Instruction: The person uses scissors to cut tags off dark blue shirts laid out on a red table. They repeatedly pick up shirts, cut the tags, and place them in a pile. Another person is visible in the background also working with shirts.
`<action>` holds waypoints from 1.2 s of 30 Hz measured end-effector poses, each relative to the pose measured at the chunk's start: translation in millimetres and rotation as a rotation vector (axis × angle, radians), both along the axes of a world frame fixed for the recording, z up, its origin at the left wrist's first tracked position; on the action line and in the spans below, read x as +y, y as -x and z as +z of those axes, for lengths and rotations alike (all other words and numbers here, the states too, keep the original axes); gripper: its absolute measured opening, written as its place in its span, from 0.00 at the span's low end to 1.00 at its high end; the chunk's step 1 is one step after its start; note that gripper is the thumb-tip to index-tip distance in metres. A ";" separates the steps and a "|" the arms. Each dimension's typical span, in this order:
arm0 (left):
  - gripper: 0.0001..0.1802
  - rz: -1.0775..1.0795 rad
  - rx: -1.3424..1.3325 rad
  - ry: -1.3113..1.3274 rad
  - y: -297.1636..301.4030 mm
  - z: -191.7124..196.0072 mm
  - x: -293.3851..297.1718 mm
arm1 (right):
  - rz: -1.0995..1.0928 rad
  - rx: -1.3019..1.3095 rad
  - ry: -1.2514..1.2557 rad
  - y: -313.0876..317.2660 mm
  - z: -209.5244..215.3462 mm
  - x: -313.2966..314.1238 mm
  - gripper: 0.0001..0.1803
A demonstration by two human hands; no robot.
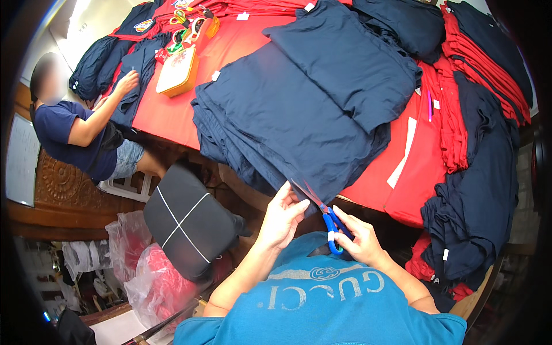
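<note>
Blue-handled scissors [332,221] are in my right hand [361,237], their blades parted and pointing up and left at the near edge of a navy garment [270,121]. My left hand [282,215] pinches the edge of that cloth just left of the blade tips; any thread there is too small to make out. The garment lies in a stack on the red-covered table [374,187], its near corner hanging over the edge toward me. Another folded navy piece [345,63] rests on top of the stack.
Red and navy garment piles [477,144] line the right side. A yellow-and-white box [176,72] stands near spools and scissors at back left. A co-worker [80,126] handles navy cloth at left. A black-cushioned stool [187,221] and plastic bags [155,276] sit below.
</note>
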State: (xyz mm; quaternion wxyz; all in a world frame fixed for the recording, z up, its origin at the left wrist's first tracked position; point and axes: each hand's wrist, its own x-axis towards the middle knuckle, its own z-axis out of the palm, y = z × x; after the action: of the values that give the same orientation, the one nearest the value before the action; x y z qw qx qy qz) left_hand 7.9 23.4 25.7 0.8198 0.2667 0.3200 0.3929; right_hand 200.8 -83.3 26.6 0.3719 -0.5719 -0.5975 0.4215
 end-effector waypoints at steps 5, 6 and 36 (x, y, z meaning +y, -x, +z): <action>0.30 -0.056 0.033 0.025 2.4 -0.6 -2.2 | -0.076 0.298 0.194 4.9 -5.3 0.5 0.30; 0.29 -0.043 0.024 0.053 3.1 -0.4 -2.1 | -0.080 0.308 0.252 4.2 -1.5 1.5 0.30; 0.22 -0.017 0.171 -0.113 26.8 -11.4 29.7 | -0.016 0.132 0.073 26.6 -15.8 38.4 0.32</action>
State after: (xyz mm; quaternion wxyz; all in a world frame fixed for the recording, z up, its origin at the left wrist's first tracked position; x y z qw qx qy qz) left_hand -19.0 53.1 14.3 0.7764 0.3479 0.3638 0.3792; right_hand 174.2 -44.9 10.8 0.3929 -0.5607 -0.5513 0.4767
